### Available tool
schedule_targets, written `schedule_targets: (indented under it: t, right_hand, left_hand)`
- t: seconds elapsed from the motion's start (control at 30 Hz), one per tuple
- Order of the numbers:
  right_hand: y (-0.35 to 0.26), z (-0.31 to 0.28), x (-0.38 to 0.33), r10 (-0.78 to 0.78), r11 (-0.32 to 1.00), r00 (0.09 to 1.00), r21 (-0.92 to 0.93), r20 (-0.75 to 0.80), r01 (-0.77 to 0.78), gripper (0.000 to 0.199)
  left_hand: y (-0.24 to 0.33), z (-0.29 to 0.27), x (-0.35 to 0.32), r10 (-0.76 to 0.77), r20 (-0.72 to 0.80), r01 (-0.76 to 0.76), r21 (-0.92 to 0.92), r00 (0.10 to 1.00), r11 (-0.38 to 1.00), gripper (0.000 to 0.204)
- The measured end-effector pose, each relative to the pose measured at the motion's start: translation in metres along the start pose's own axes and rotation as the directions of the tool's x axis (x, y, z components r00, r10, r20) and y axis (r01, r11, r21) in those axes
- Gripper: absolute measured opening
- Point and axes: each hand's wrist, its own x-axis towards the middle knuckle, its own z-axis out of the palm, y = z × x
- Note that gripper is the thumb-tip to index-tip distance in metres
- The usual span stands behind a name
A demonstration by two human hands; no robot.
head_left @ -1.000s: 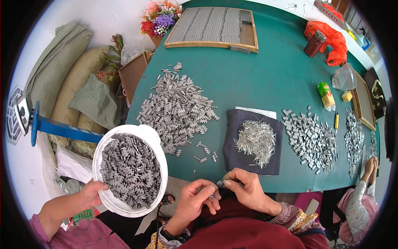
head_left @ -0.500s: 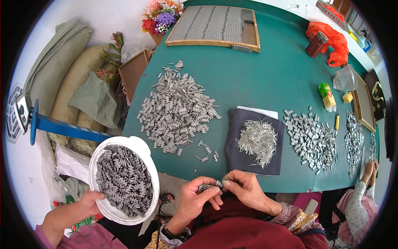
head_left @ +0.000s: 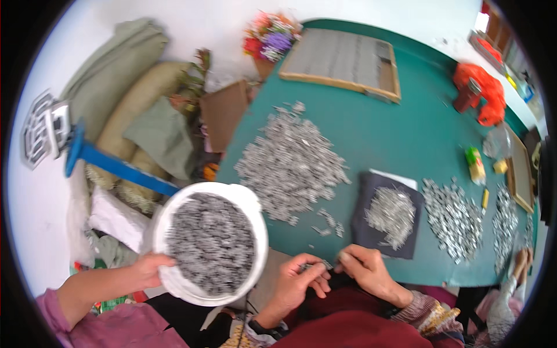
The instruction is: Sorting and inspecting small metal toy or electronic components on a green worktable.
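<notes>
- Two hands are meeting at the near edge of the green table [head_left: 400, 133]: the left hand [head_left: 293, 284] and the right hand [head_left: 365, 269] are pinching together on a small metal piece [head_left: 316, 267], fingertips closed around it from both sides, just off the table's rim.
- One white bucket [head_left: 258, 214] full of grey metal parts is hovering just left of the left hand, gripped at its near-left rim by another person's hand [head_left: 152, 268] coming out of a pink sleeve [head_left: 110, 325].
- Beyond the fingers, a few loose pieces [head_left: 326, 223] are lying scattered, and farther off a large heap of silvery parts [head_left: 290, 162] is spreading over the table's left half.
- To the right of that, a dark cloth [head_left: 371, 232] is carrying a smaller pile of thin wire pieces [head_left: 393, 211], with a white sheet peeking out behind it.
- Further right, another heap of parts [head_left: 455, 217] is lying on the green surface, near a small yellow-green bottle [head_left: 476, 165].
- At the far side, a wooden-framed tray [head_left: 342, 61] is sitting beside a bunch of coloured flowers [head_left: 270, 37], and an orange cloth [head_left: 484, 90] is bunching up at far right.
- Off the table's left edge, stuffed sacks [head_left: 125, 98] are piling against the wall, with a blue bar [head_left: 116, 165] crossing in front of them.
</notes>
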Motion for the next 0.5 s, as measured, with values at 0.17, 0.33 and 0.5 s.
schedule_targets:
  t: [0.17,0.33,0.5]
  right_hand:
    - [-0.030,0.012,0.021,0.002,0.948,0.973,0.311,0.230,-0.075,0.034]
    - [-0.064,0.055,0.053,0.067,0.909,0.848,0.318,0.526,-0.269,0.063]
    - [-0.061,0.089,0.063,0.124,0.725,0.778,0.479,0.616,-0.495,0.051]
  left_hand:
    - [-0.008,-0.027,-0.007,-0.003,-0.076,-0.003,-0.073,0.997,0.997,0.023]
    - [-0.016,-0.052,-0.023,0.027,-0.152,-0.053,-0.173,0.988,0.984,0.019]
    - [-0.044,-0.083,-0.025,0.121,-0.087,-0.136,-0.189,0.989,0.973,0.025]
